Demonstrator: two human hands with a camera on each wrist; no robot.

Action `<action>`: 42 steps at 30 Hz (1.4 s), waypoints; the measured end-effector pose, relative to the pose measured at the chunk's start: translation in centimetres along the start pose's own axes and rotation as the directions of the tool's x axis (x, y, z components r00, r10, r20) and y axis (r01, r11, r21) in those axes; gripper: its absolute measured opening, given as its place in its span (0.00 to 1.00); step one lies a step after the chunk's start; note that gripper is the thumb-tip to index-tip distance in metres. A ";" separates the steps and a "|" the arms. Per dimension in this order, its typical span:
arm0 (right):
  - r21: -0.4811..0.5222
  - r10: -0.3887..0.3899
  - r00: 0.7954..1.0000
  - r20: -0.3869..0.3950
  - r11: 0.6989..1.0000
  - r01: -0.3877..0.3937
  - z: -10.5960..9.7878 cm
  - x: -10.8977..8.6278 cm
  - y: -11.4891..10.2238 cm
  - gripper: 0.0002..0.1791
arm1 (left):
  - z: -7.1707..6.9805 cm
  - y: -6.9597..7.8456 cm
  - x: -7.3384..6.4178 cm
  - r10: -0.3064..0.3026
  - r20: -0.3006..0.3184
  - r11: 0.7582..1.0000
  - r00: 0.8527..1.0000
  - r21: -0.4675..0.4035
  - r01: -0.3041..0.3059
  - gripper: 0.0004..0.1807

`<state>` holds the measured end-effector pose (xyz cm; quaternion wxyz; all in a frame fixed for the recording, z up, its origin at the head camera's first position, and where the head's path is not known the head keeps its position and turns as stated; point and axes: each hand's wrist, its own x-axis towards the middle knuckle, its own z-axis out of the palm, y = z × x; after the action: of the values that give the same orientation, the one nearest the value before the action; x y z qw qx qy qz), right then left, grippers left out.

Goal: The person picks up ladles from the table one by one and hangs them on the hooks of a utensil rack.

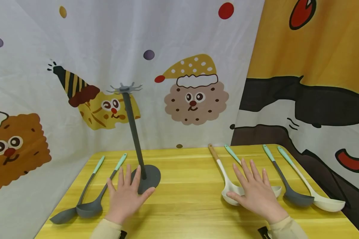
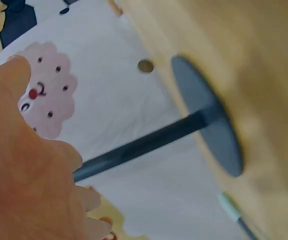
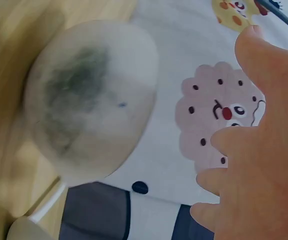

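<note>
My left hand (image 1: 125, 199) is held over the table with its fingers spread, holding nothing. It overlaps the round base (image 1: 153, 179) of a dark grey utensil stand (image 1: 134, 132) topped with a ring of hooks. Also palm down with fingers spread, my right hand (image 1: 257, 196) hovers over a white ladle (image 1: 227, 191) with a tan handle. It partly hides another ladle with a mint handle (image 1: 232, 153). In the right wrist view, a pale ladle bowl (image 3: 94, 100) with a dark smudge shows close beside the hand. The stand's pole (image 2: 139, 150) appears beyond my left fingers.
Two grey ladles with mint handles, one outer (image 1: 64, 215) and one inner (image 1: 89, 208), lie at the table's left. On the right lie a grey ladle (image 1: 299, 197) and a white ladle (image 1: 329, 203). A printed curtain (image 1: 191, 30) hangs behind the wooden table (image 1: 182, 219).
</note>
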<state>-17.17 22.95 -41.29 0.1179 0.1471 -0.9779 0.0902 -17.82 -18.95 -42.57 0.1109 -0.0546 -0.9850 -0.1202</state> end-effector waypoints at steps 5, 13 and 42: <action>0.024 -0.013 1.000 -0.017 1.000 0.013 -0.6 0.2 -1.0 0.55 | -2.1 -0.4 1.4 -0.011 0.010 1.000 1.000 -0.024 0.011 0.55; 0.067 -0.028 0.999 -0.028 0.997 0.030 -0.6 0.5 -2.7 0.57 | -3.6 -1.0 3.0 -0.027 0.009 0.999 1.000 -0.031 0.028 0.58; 0.344 -0.073 0.961 -0.267 0.924 0.166 2.1 2.2 -6.5 0.61 | -4.9 -0.6 8.3 -0.104 -0.122 0.925 0.987 -0.376 0.051 0.64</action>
<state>-17.60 15.81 -41.83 0.2157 0.2134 -0.9108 0.2798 -24.90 -20.06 -36.10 0.1624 -0.0269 -0.9357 -0.3121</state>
